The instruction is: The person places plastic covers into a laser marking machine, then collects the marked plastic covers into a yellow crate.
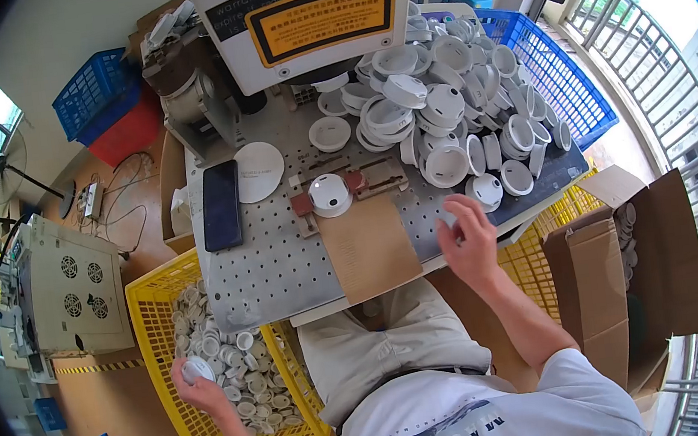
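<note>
My left hand (201,388) is closed round a white lid (198,370), over a yellow basket (162,394) that holds many small white lids. At the front of the perforated table (277,265), my right hand (468,239) hovers with its fingers bent and partly apart; a small pale patch shows by the fingertips, too unclear to name. Another white lid (331,195) sits in the fixture with red blocks (356,181), under the laser machine's head. A brown cardboard strip (369,246) lies in front of it. Right of the fixture is a large heap of white lids (447,167).
A phone (221,205) and a white disc (260,172) lie at the table's left. The machine head (309,16) overhangs the back. A blue basket (581,97) stands behind the heap, an open cardboard box (590,294) at the right.
</note>
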Motion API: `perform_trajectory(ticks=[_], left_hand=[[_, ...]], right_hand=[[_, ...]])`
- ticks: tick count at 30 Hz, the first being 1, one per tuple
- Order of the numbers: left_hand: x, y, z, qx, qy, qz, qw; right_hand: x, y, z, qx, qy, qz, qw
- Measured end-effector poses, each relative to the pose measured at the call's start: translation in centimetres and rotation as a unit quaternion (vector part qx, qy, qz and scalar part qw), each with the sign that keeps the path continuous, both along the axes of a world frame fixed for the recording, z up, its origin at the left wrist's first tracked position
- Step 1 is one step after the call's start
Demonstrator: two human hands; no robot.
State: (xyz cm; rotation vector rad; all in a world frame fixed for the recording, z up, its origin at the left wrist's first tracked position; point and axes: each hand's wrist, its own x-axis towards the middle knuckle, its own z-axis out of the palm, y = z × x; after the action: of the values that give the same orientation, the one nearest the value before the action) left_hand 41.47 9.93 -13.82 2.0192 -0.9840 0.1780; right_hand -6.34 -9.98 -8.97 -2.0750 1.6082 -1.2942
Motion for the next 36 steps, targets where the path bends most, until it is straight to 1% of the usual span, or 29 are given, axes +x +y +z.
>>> perform_trajectory(ticks=[1, 3, 4, 5, 6, 7, 9, 10, 11, 12, 13, 14, 15, 16, 17, 18, 19, 20, 21, 23, 24, 26, 27, 29, 30, 32, 33, 35, 36], left_hand=[[2.0, 1.6, -0.6, 0.004, -0.009, 0.009, 1.0], [5.5, 3.9, -1.9, 0.094, -0.078, 0.099, 0.988], [6.4, 3.9, -1.6, 0.098, -0.114, 0.139, 0.979], [7.0, 3.9, -1.5, 0.099, -0.121, 0.14, 0.978], [6.2, 2.1, 0.3, 0.077, -0.103, 0.143, 0.981], [5.2, 0.1, 1.7, 0.055, -0.083, 0.146, 0.984], [2.7, -4.3, 3.6, 0.003, -0.031, 0.018, 0.999], [0.8, -7.1, 4.1, -0.007, -0.021, -0.034, 0.999], [-1.8, -9.8, 5.1, 0.002, -0.106, -0.113, 0.988], [-5.1, -12.7, 5.5, -0.029, -0.104, -0.181, 0.977], [-8.8, -15.2, 6.6, -0.027, -0.085, -0.26, 0.961], [-12.5, -17.5, 7.3, -0.03, -0.109, -0.318, 0.941], [-14.7, -20.0, 6.4, -0.02, -0.169, -0.388, 0.906], [-17.2, -22.2, 5.9, 0.0, -0.191, -0.395, 0.899], [-19.5, -23.9, 5.4, 0.02, -0.212, -0.402, 0.891], [-21.1, -25.4, 4.7, 0.014, -0.209, -0.406, 0.889], [-22.7, -26.5, 4.1, 0.058, -0.25, -0.414, 0.873], [-23.7, -27.2, 3.5, 0.101, -0.292, -0.421, 0.853], [-24.3, -27.2, 3.9, 0.096, -0.291, -0.428, 0.851], [-24.9, -26.7, 4.5, 0.192, -0.294, -0.445, 0.824], [-25.1, -25.9, 4.6, 0.192, -0.293, -0.445, 0.824], [-25.0, -23.3, 4.3, 0.137, -0.319, -0.489, 0.8], [-24.5, -22.0, 4.0, 0.139, -0.316, -0.484, 0.804], [-23.3, -19.5, 3.1, 0.066, -0.282, -0.5, 0.816], [-22.5, -18.8, 2.7, 0.069, -0.279, -0.5, 0.817], [-20.2, -17.4, 2.1, 0.06, -0.267, -0.436, 0.857], [-19.2, -17.0, 2.0, 0.06, -0.266, -0.437, 0.857], [-17.7, -16.4, 1.9, 0.057, -0.209, -0.388, 0.896], [-17.4, -16.1, 1.9, 0.055, -0.204, -0.396, 0.894]], right_hand=[[-1.6, 0.1, 0.2, 0.004, 0.008, -0.05, 0.999], [-3.8, -0.2, 1.7, 0.061, 0.045, -0.148, 0.986], [-5.0, -0.8, 1.3, 0.064, 0.039, -0.143, 0.987], [-6.2, -1.3, 0.7, 0.035, 0.101, -0.153, 0.982], [-6.8, -1.6, 0.4, 0.006, 0.164, -0.164, 0.973], [-7.0, -1.8, 0.5, 0.007, 0.16, -0.164, 0.973], [-7.1, -2.0, 1.1, 0.089, 0.152, -0.151, 0.973], [-7.3, -2.1, 1.1, 0.087, 0.151, -0.148, 0.973], [-7.4, -2.3, 0.9, 0.088, 0.151, -0.143, 0.974], [-7.5, -2.5, 0.8, 0.089, 0.152, -0.138, 0.975], [-7.4, -2.6, 0.7, 0.085, 0.154, -0.137, 0.975], [-7.3, -2.6, 0.5, 0.092, 0.158, -0.143, 0.973], [-7.3, -2.5, 0.7, 0.1, 0.163, -0.151, 0.97], [-7.0, -2.3, 1.1, 0.097, 0.167, -0.154, 0.969], [-6.6, -2.1, 1.6, 0.103, 0.155, -0.133, 0.973], [-6.5, -2.0, 2.0, 0.109, 0.143, -0.114, 0.977], [-6.8, -2.0, 2.1, 0.108, 0.147, -0.122, 0.976], [-7.2, -2.2, 1.8, 0.117, 0.161, -0.106, 0.974], [-7.5, -2.4, 1.8, 0.127, 0.173, -0.089, 0.972], [-7.9, -2.3, 2.3, 0.128, 0.17, -0.086, 0.973], [-8.0, -2.2, 2.6, 0.149, 0.161, -0.077, 0.973], [-7.9, -1.9, 3.5, 0.169, 0.154, -0.059, 0.972], [-8.1, -1.3, 4.1, 0.154, 0.161, -0.065, 0.973], [-7.8, -1.3, 4.9, 0.14, 0.173, -0.065, 0.973], [-7.3, -1.1, 5.0, 0.131, 0.147, -0.068, 0.978], [-5.8, -0.7, 5.5, 0.127, 0.102, -0.076, 0.984], [-5.1, -1.3, 5.5, 0.127, 0.103, -0.077, 0.983], [-4.9, -2.2, 5.2, 0.075, 0.127, -0.068, 0.987], [-5.3, -2.4, 5.2, 0.107, 0.138, -0.054, 0.983]])
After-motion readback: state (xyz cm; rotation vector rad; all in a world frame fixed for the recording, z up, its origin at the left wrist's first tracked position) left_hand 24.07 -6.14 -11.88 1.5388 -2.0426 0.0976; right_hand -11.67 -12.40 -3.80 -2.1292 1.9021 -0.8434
